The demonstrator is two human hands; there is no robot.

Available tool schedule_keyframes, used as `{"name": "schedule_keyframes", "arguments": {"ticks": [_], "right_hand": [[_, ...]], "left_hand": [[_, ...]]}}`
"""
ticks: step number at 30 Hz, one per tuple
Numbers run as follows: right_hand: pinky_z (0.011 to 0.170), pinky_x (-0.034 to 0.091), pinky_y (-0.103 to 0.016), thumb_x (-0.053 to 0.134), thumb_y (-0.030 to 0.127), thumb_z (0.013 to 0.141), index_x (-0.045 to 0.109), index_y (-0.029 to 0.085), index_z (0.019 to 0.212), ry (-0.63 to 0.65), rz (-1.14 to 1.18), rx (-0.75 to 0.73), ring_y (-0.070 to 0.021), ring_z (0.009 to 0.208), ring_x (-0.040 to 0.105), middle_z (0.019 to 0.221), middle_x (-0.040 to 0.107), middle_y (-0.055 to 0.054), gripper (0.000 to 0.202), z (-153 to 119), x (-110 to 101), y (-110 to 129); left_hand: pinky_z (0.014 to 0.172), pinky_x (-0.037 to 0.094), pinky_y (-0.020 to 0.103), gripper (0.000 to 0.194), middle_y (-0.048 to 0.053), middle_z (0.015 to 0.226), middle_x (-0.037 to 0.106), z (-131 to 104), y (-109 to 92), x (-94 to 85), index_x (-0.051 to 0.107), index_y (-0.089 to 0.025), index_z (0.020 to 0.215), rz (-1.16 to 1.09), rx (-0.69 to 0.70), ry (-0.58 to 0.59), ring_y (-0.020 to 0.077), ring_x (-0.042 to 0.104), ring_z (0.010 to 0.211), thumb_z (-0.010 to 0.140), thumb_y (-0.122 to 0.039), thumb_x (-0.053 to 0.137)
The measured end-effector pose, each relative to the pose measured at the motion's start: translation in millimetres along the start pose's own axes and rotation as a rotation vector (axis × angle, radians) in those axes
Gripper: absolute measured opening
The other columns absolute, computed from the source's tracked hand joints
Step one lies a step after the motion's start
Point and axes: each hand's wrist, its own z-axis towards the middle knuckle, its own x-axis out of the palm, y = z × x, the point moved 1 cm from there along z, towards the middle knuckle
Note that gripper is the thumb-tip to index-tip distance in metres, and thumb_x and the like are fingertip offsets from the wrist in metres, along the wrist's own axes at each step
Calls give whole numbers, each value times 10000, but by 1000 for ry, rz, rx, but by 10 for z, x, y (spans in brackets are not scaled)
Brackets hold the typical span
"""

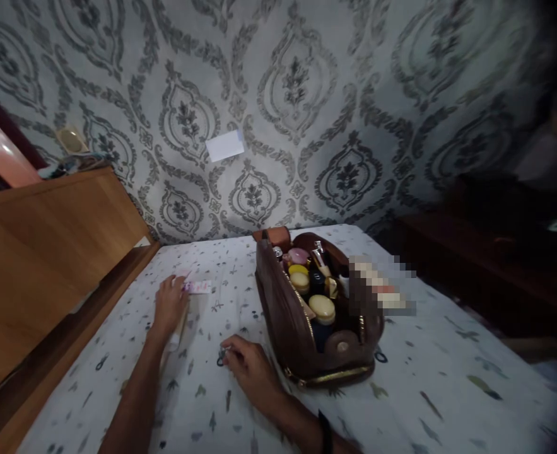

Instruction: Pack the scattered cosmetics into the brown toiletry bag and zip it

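On the patterned white sheet at the left, my left hand [169,306] lies palm down with its fingers stretched forward. Its fingertips touch or reach over a small pink-and-white packet [199,287]. A white tube-like item [176,334] shows partly from beneath that hand. My right hand [252,372] is closed in a pinch in front of the bag, with a small greyish thing [222,355] at its fingertips, too small to name. Beside it stands a brown zipped bag [281,321], wide open. Inside are round cream-coloured cases [322,308], a pink case [299,255] and several small cosmetics.
The white sheet [212,403] covers the bed. A wooden board [60,246] borders the left side. Behind the bag lies a brown roll-shaped item [278,236]. A blurred-out item [382,287] is right of the bag. Patterned wallpaper [297,94] rises behind.
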Motion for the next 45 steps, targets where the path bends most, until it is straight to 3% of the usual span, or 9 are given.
{"name": "schedule_keyframes", "arguments": {"ticks": [5,10,16,21,25,29,35,40,45], "right_hand": [[686,491,-274,474,158,893,699,178,1008,-8,12,-10,-192,759,711,809,772,-55,254,-16,12,4],[653,483,-254,485,120,875,716,180,1002,-27,-23,-5,-178,729,695,797,773,-42,271,-33,24,8],[680,486,-237,498,83,862,722,201,997,-68,-17,-5,-172,739,689,790,768,-20,287,-38,71,-65],[730,482,-245,524,81,852,711,210,990,-91,-20,-15,-175,749,674,782,755,-12,266,-34,106,-141],[741,469,-242,516,75,835,729,187,997,-84,-26,-2,-162,749,655,788,748,-23,290,-23,102,-156],[717,479,-240,520,115,852,717,192,1027,-87,36,-16,-152,704,637,758,721,-14,274,-15,82,-167],[626,527,-255,514,404,935,614,218,1191,-135,274,16,-151,695,650,911,666,-45,332,49,115,-285],[598,562,-318,562,683,842,560,230,1178,-190,514,78,-179,688,665,927,639,-52,564,141,142,-350],[650,578,-366,606,783,739,537,238,1102,-195,671,128,-204,727,687,936,654,-49,659,164,58,-266]], "left_hand": [[1094,386,471,460,157,1467,518,116,-63,90,519,-159,1382,43,100,157,308,423,1395,934,-146,415],[1018,428,492,479,201,1376,592,168,-116,109,560,-133,1329,74,138,255,335,537,1281,877,-69,416],[936,465,445,376,176,1221,672,181,-156,20,629,-161,1186,112,166,294,328,610,1157,882,-117,412],[972,455,447,392,189,1269,655,80,-195,-84,602,-142,1240,36,158,297,331,600,1195,945,-255,370],[982,463,423,462,156,1260,674,-15,-259,-121,572,-159,1277,-318,94,214,316,615,1174,959,-395,334],[915,509,389,440,105,1053,743,-169,-452,-149,644,-176,1103,-819,-7,176,298,671,998,872,-520,495],[711,583,347,562,86,906,760,-520,-892,-186,611,-168,1145,-1649,-456,371,278,739,856,687,-432,800],[582,572,270,502,99,943,762,-631,-1107,-180,593,-174,1077,-1905,-449,433,277,748,874,674,-331,847],[778,595,333,443,111,958,762,-643,-1129,-91,616,-150,1029,-2025,-441,382,276,727,975,682,-279,859]]}}
